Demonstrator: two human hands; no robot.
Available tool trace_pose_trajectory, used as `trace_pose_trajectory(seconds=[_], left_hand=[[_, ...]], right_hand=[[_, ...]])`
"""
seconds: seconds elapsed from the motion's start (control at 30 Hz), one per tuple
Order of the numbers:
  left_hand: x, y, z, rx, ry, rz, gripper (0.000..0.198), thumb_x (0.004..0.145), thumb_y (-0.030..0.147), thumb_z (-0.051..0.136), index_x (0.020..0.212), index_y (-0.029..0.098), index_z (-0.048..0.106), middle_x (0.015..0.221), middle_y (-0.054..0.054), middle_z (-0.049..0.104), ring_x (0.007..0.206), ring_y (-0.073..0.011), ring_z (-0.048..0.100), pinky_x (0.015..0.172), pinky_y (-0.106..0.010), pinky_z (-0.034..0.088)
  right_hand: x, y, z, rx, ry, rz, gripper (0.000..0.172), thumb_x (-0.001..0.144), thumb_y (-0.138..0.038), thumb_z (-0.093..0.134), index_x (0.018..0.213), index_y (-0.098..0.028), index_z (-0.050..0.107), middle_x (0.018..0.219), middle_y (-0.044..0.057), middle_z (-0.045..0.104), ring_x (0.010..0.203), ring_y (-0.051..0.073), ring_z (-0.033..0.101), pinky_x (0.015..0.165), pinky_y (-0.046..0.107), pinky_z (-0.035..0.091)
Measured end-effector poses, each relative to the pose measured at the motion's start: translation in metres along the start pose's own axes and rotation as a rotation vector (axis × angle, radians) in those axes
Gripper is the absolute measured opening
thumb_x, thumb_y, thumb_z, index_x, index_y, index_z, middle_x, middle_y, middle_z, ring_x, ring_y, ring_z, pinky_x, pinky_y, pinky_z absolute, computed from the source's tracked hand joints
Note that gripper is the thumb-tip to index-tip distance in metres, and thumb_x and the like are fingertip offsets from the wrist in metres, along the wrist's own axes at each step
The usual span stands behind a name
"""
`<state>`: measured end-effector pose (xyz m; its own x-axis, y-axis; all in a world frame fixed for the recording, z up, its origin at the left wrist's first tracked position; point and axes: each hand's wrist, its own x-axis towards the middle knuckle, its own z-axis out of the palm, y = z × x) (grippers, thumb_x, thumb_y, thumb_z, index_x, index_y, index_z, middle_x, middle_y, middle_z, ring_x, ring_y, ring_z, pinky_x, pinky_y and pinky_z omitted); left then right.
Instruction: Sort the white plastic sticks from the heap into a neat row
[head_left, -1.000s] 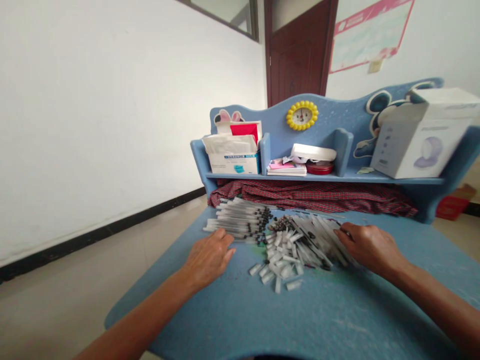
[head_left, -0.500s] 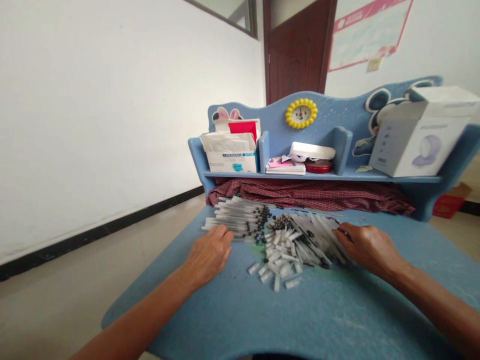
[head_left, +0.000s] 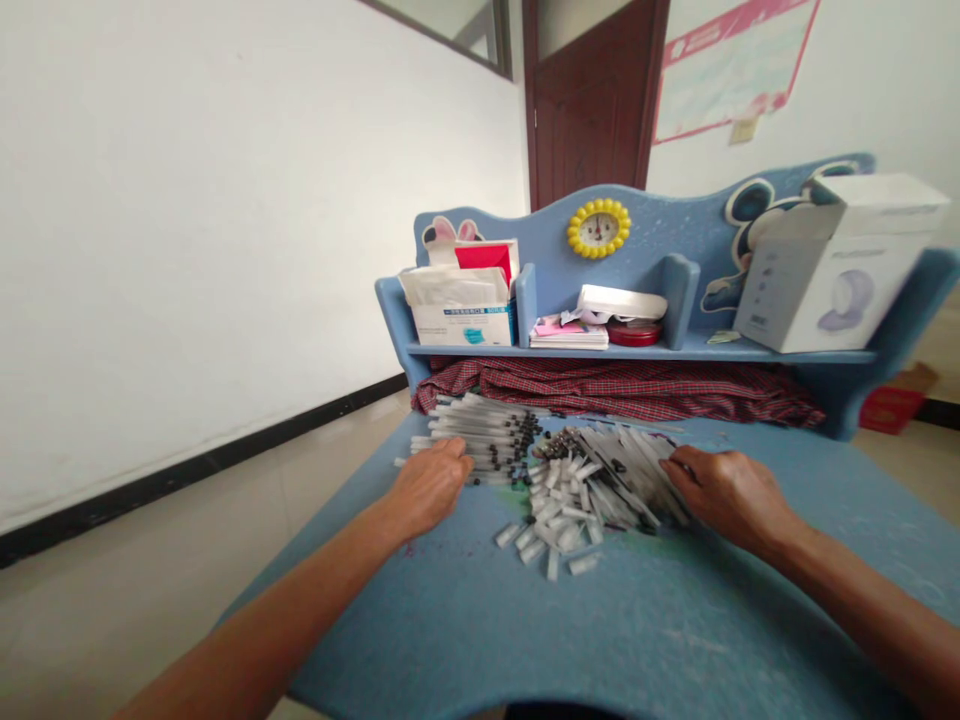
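Observation:
My left hand (head_left: 431,488) is closed at the near edge of a stack of clear pens with black ends (head_left: 480,430). A pale pen tip (head_left: 400,462) sticks out to its left, and the fingers hide the rest of that pen. At the right side of a heap of clear pen barrels (head_left: 637,465), my right hand (head_left: 735,495) is closed, thumb and fingers pinched at the barrels' ends; exactly how many it grips is hidden. Loose clear pen caps (head_left: 559,505) lie between the hands, with small metallic tips (head_left: 559,443) behind them.
Everything lies on a blue table (head_left: 570,640). Behind the pens lies a red checked cloth (head_left: 622,390) under a blue shelf (head_left: 697,345). The shelf carries a mask box (head_left: 461,315), papers (head_left: 568,338), a red round tin (head_left: 636,333) and a large white box (head_left: 847,265). A yellow clock (head_left: 598,229) is above.
My left hand has shifted slightly up, over the near edge of the pen stack, and the pale tip beside it sits further left. My right hand stays at the barrels. The view has shifted slightly.

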<state>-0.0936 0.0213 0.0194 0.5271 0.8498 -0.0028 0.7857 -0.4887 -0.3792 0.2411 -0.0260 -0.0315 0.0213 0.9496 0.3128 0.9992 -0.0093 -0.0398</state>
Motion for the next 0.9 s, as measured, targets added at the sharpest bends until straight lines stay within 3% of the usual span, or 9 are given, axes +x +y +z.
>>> trace_pose_trajectory(seconds=[0.23, 0.4, 0.53, 0.7, 0.8, 0.9], left_hand=[[-0.004, -0.012, 0.004, -0.036, 0.051, 0.046, 0.013, 0.083, 0.014, 0.047, 0.086, 0.016, 0.059, 0.095, -0.008, 0.057, 0.09, -0.0212, 0.056, 0.079, -0.033, 0.046], [-0.01, -0.007, -0.007, -0.029, 0.117, 0.037, 0.014, 0.087, 0.016, 0.042, 0.087, 0.015, 0.055, 0.09, -0.008, 0.058, 0.085, -0.0207, 0.056, 0.081, -0.033, 0.044], [-0.009, 0.012, -0.023, -0.062, 0.214, 0.087, 0.018, 0.09, 0.017, 0.036, 0.089, 0.015, 0.054, 0.087, -0.007, 0.058, 0.081, -0.0196, 0.056, 0.078, -0.032, 0.045], [0.0, 0.051, -0.04, -0.181, 0.343, 0.284, 0.023, 0.094, 0.023, 0.032, 0.098, 0.017, 0.054, 0.085, -0.004, 0.057, 0.081, -0.017, 0.054, 0.075, -0.027, 0.045], [0.011, 0.074, -0.046, -0.182, 0.392, 0.376, 0.02, 0.094, 0.024, 0.034, 0.102, 0.02, 0.053, 0.084, -0.003, 0.056, 0.079, -0.0161, 0.053, 0.071, -0.025, 0.044], [0.023, 0.09, -0.05, -0.176, 0.44, 0.434, 0.018, 0.093, 0.022, 0.036, 0.099, 0.019, 0.053, 0.083, -0.003, 0.055, 0.077, -0.016, 0.053, 0.068, -0.025, 0.044]], right_hand=[[-0.001, -0.001, -0.002, -0.016, 0.024, -0.014, 0.036, 0.089, -0.038, 0.034, 0.078, -0.021, 0.064, 0.066, 0.008, 0.069, 0.061, 0.021, 0.064, 0.051, 0.026, 0.029], [-0.001, -0.002, -0.001, -0.009, 0.078, -0.029, 0.036, 0.088, -0.039, 0.035, 0.077, -0.021, 0.065, 0.064, 0.007, 0.069, 0.057, 0.02, 0.063, 0.05, 0.025, 0.031], [-0.004, -0.007, -0.004, 0.073, 0.135, -0.054, 0.035, 0.088, -0.04, 0.038, 0.078, -0.021, 0.065, 0.062, 0.006, 0.068, 0.055, 0.02, 0.062, 0.051, 0.026, 0.034], [-0.015, -0.02, -0.021, 0.501, 0.059, -0.268, 0.038, 0.091, -0.044, 0.036, 0.091, -0.018, 0.063, 0.06, 0.002, 0.063, 0.053, 0.014, 0.057, 0.054, 0.024, 0.039], [-0.019, -0.026, -0.029, 0.65, -0.023, -0.332, 0.04, 0.092, -0.043, 0.034, 0.075, -0.018, 0.061, 0.058, 0.0, 0.057, 0.052, 0.012, 0.052, 0.054, 0.023, 0.039], [-0.018, -0.028, -0.028, 0.728, -0.022, -0.298, 0.042, 0.092, -0.041, 0.036, 0.061, -0.018, 0.052, 0.053, -0.002, 0.048, 0.05, 0.01, 0.046, 0.05, 0.022, 0.037]])
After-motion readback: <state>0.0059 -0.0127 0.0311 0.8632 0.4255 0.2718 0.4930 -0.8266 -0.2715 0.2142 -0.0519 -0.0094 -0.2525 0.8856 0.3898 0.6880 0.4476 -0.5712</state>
